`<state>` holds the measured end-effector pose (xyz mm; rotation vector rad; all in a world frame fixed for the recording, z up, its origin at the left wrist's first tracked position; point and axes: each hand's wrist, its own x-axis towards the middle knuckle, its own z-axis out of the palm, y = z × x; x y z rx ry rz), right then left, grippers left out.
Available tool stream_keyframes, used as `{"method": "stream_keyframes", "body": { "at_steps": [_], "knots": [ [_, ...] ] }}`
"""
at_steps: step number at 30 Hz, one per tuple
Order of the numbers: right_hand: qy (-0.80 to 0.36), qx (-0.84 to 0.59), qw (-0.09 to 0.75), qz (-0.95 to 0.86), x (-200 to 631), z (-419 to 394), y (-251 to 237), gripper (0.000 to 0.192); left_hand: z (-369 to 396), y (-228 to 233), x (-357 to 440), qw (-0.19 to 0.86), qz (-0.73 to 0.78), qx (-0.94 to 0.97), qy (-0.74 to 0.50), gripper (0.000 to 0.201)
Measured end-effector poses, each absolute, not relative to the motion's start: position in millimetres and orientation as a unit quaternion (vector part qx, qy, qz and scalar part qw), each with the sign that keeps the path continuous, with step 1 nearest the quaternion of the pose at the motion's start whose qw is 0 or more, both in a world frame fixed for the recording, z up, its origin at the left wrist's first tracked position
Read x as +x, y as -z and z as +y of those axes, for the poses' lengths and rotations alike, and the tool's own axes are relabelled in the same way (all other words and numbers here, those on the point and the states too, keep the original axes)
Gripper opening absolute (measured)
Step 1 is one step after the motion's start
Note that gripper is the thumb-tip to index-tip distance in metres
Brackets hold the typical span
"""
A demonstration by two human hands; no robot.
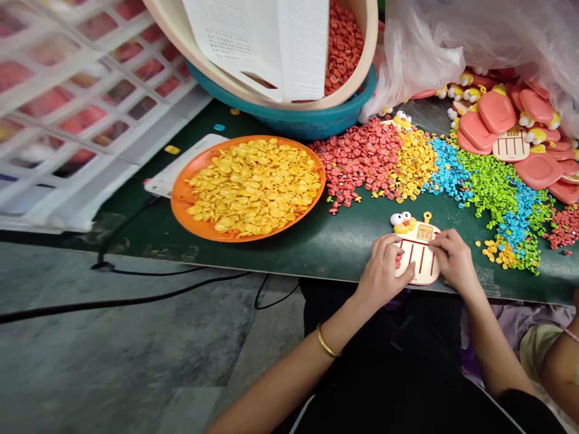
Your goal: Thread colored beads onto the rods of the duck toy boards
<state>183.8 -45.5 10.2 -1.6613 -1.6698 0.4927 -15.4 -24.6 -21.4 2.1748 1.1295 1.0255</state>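
A cream toy board [419, 259] with long slots, a duck-like head with bulging white eyes and a small yellow loop lies flat at the table's front edge. My left hand [382, 268] is closed on its left side, thumb on the face. Small red pieces [398, 259] show by the left fingers. On the right side, my right hand [456, 260] pinches at the upper end of a slot. Whatever sits between those fingertips is too small to make out. Behind the board spread heaps of small red [357, 157], yellow [417, 163], blue [447, 169] and green pieces [491, 187].
An orange dish [178, 205] of yellow pieces stands left on the green table [289, 256]. Behind it are stacked basins [289, 117] with a white basket on top. Several red-backed duck boards [497, 111] pile up at right under plastic film [511, 36]. White crates [104, 72] stand left.
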Motion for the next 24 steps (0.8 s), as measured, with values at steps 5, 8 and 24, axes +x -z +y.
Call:
{"method": "stream_keyframes", "body": {
  "at_steps": [5, 8, 24],
  "knots": [
    [-0.215, -0.561, 0.371, -0.709, 143, -33, -18, 0.022, -28, 22, -13, 0.24, 0.42, 0.792, -0.372, 0.019],
    [-0.217, -0.546, 0.347, -0.731, 115, 19, -32, 0.019, -29, 21, -12, 0.23, 0.442, 0.794, -0.347, 0.026],
    [-0.211, -0.673, 0.313, -0.636, 164, 15, -43, 0.025, -28, 16, -14, 0.206, 0.388, 0.831, -0.342, 0.045]
  ]
}}
